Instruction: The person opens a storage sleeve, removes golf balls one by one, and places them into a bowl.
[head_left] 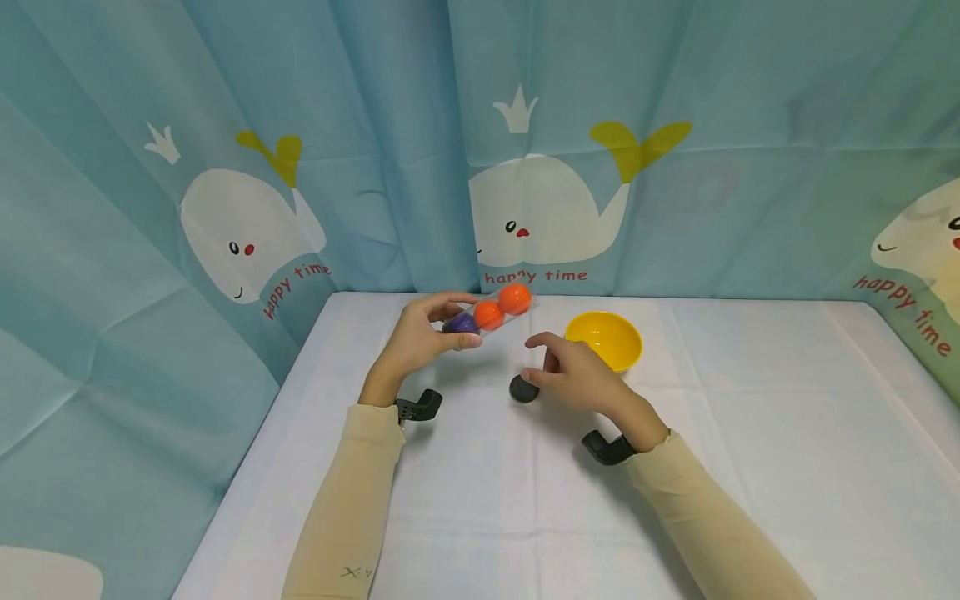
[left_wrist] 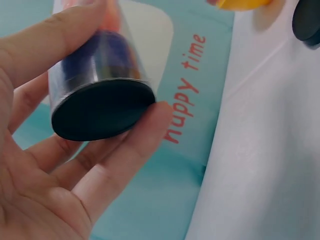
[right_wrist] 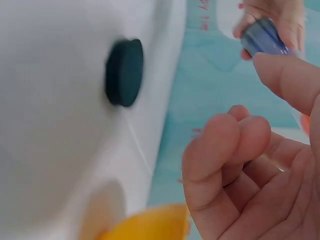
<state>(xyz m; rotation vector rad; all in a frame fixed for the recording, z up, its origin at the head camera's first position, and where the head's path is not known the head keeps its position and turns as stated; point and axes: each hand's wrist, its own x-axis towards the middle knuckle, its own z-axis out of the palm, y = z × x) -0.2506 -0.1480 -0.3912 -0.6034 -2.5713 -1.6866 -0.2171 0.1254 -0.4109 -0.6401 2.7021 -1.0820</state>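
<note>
Head view: we see L hand [head_left: 420,335] pinching clear tube [head_left: 497,312], tilted above bench [head_left: 457,508]; 2 orange balls [head_left: 515,298] + purple item [head_left: 462,323] inside. L-wrist view: dark end [left_wrist: 102,111] on tube. R hand [head_left: 579,377] loosely bent, thumb apart, nr black disc [head_left: 524,389] on bench; yellow bowl [head_left: 624,353] just beyond.

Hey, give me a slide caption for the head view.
Left grip holding a clear tube with two orange balls; right grip, empty, near a black disc and yellow bowl.
</note>
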